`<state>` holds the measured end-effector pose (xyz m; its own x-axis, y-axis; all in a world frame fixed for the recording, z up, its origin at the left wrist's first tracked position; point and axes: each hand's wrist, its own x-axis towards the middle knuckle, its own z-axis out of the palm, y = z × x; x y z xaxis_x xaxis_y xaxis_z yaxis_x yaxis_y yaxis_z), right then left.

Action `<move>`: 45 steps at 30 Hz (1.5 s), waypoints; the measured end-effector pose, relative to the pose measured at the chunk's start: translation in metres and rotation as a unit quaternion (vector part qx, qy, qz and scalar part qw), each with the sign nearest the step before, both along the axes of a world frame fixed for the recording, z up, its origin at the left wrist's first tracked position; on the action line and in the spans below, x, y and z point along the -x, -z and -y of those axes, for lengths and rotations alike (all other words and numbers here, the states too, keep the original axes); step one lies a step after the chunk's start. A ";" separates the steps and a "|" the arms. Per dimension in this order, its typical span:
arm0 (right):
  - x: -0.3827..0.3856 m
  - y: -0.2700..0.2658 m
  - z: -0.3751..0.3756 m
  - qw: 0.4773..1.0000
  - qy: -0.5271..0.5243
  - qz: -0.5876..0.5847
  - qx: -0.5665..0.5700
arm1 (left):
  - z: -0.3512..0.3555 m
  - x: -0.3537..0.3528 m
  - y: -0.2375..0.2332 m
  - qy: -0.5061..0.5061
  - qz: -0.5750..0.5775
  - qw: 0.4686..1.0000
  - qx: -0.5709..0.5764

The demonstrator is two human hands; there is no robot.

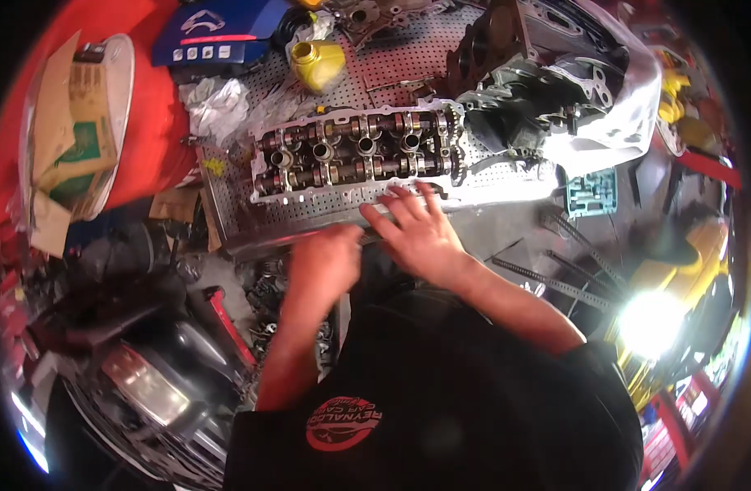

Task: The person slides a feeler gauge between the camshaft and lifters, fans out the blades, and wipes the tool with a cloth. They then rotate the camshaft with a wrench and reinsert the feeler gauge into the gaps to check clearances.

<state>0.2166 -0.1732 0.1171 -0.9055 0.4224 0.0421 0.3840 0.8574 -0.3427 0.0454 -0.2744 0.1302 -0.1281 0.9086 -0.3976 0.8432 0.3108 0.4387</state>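
Note:
A cylinder head point(359, 151) with exposed camshafts and several upright tubes lies lengthwise on a perforated metal tray point(269, 217). My right hand point(420, 233) is at its near edge, fingers spread and fingertips right at the rim, holding nothing visible. Nearer to me and to the left, my left hand point(326, 258) is curled closed over the tray's front edge, blurred by motion. Whatever its fingers hold, if anything, is hidden. A toothed timing sprocket point(455, 143) sits at the head's right end.
Behind the head stand a yellow bottle point(318, 65) and a blue container point(220, 33). Crumpled plastic point(214, 108) lies at the left, an engine part point(523, 106) at the right. A cardboard piece point(76, 139) rests on red material. A teal case point(592, 192) is beyond the tray's right side.

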 end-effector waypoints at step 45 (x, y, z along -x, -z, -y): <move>-0.076 0.245 -0.040 0.694 0.591 -0.289 0.293 | -0.205 -0.138 -0.006 0.177 -0.401 0.899 0.008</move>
